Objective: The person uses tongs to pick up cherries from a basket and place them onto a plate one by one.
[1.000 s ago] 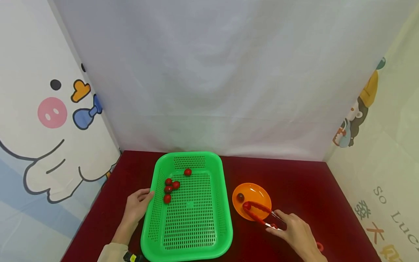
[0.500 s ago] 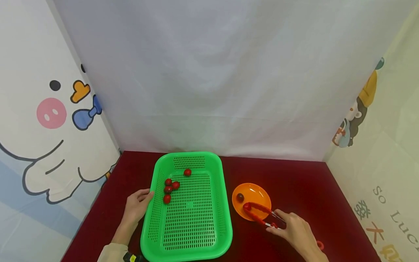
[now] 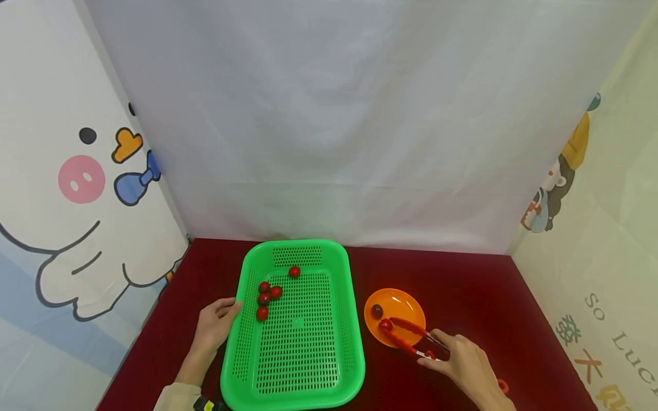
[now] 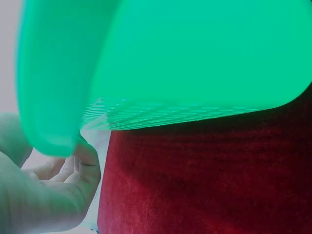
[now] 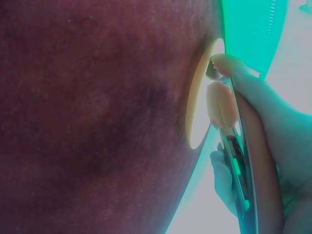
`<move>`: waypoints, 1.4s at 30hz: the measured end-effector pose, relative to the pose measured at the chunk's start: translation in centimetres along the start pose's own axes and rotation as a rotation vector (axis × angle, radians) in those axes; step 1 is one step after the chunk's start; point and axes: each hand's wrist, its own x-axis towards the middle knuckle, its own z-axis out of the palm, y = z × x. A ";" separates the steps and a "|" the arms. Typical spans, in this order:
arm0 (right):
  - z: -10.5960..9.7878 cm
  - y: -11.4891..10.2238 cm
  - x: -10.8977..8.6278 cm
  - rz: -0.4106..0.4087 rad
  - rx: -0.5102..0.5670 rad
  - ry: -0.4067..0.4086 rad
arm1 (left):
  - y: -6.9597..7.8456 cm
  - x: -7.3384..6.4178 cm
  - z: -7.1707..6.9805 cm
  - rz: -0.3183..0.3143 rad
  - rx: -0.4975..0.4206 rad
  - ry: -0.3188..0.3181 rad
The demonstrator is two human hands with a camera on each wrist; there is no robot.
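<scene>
My left hand (image 3: 218,322) holds the left rim of a green plastic basket (image 3: 358,337), its fingers bent at the edge in the left wrist view. Several red cherry tomatoes (image 3: 263,313) lie inside, mostly on the left. On the right, my right hand (image 3: 465,365) grips red-tipped tongs (image 3: 403,343) with metal arms. Their tips reach over an orange plate (image 3: 411,305), beside a red cherry tomato (image 3: 385,325); whether they touch it I cannot tell. A darker cherry tomato (image 3: 377,311) sits on the plate just beyond. The right wrist view shows the tongs along the palm.
Dark red cloth (image 3: 462,285) covers the table. A small red ring-like piece (image 3: 502,386) shows by my right wrist. A pale curtain (image 3: 329,142) hangs behind the table, with printed cloths at both sides.
The tongs' tips look slightly further apart, and the red cherry tomato at them shows more clearly. Both hands and the basket stay in place.
</scene>
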 end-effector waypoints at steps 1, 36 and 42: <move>-0.1 0.0 0.0 0.003 0.001 -0.001 | 0.0 0.0 0.0 0.001 -0.001 0.000; -2.2 -1.5 3.3 -0.174 0.037 0.261 | 0.7 0.1 -0.1 -0.011 0.022 -0.010; -2.6 -2.3 3.9 -0.188 0.032 0.276 | 0.8 0.4 -0.2 -0.007 0.041 -0.014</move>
